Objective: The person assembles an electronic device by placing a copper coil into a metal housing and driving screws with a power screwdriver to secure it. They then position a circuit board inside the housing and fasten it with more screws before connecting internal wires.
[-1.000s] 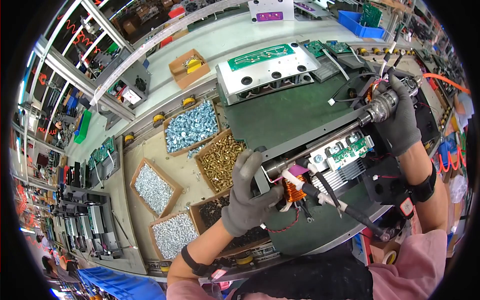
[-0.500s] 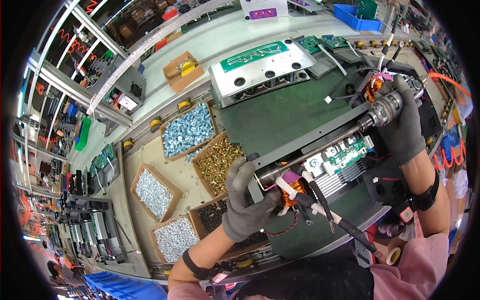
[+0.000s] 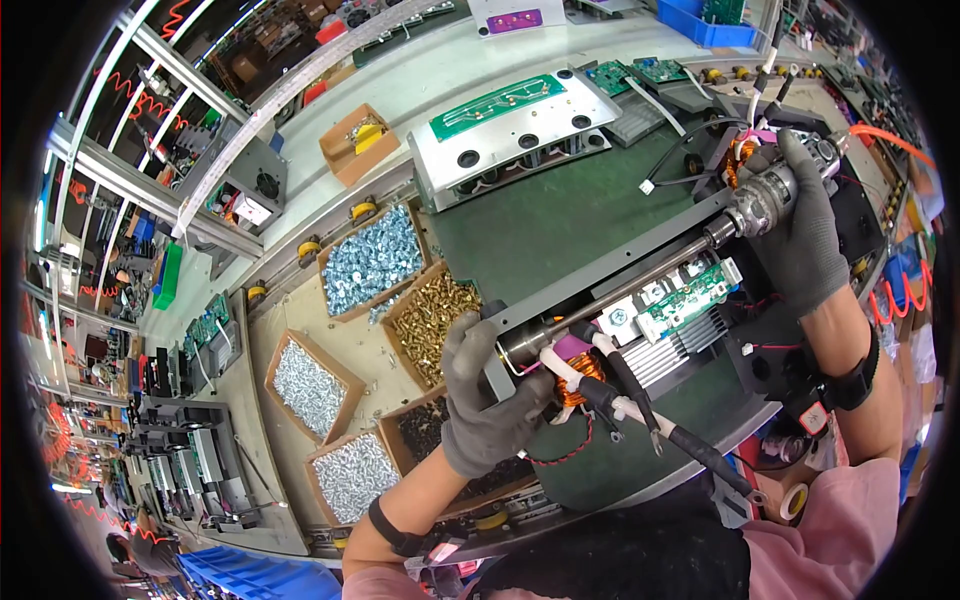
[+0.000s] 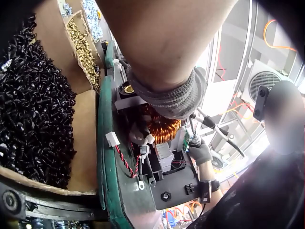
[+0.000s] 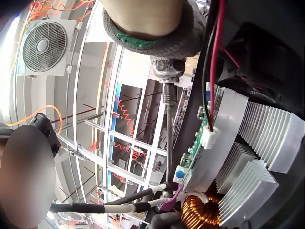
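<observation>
My gloved right hand [image 3: 805, 235] grips a pneumatic screwdriver [image 3: 765, 203] with an orange air hose. The driver's long shaft [image 3: 640, 278] runs left along a dark metal chassis [image 3: 625, 255], ending in a thick metal cylinder [image 3: 527, 343] at the chassis's left end. There my gloved left hand [image 3: 490, 410] holds the end of the chassis, fingers on the far side and thumb on the near side. Beside the thumb sits a copper coil [image 3: 580, 382] with thick black-and-white leads. A green circuit board [image 3: 690, 305] and a finned heat sink [image 3: 675, 350] lie along the chassis.
Cardboard boxes hold blue-silver screws [image 3: 372, 260], brass screws [image 3: 435, 318], silver screws [image 3: 312, 385] and black screws [image 4: 35, 109] left of the chassis. Behind it stands a silver unit [image 3: 520, 135] with a green board. A blue bin [image 3: 705, 25] sits at the back right.
The bench has drifted slightly left in the head view. Both hands keep their hold, and the driver still lies along the chassis.
</observation>
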Motion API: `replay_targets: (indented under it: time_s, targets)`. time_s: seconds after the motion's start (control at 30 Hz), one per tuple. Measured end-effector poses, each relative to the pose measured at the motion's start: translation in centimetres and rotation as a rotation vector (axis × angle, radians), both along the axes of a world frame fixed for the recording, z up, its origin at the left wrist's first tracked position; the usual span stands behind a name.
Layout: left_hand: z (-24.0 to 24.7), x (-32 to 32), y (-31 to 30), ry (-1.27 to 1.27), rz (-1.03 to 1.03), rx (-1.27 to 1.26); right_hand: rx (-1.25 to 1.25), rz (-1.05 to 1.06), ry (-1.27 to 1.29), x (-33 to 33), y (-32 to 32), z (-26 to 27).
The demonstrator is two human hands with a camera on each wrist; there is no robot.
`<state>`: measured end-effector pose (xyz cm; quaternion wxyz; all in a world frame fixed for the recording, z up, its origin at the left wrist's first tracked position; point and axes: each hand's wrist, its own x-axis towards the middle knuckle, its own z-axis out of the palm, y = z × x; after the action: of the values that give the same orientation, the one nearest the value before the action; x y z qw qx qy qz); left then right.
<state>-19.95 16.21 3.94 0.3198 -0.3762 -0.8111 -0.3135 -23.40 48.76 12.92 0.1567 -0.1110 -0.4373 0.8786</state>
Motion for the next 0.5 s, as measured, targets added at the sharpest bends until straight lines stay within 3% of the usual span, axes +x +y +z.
replay_targets:
  time_s: [0.5]
  targets:
    - [0.0, -0.5, -0.2, 0.013, -0.088, -0.007, -0.017, 0.012, -0.005, -0.2, 0.1, 0.0]
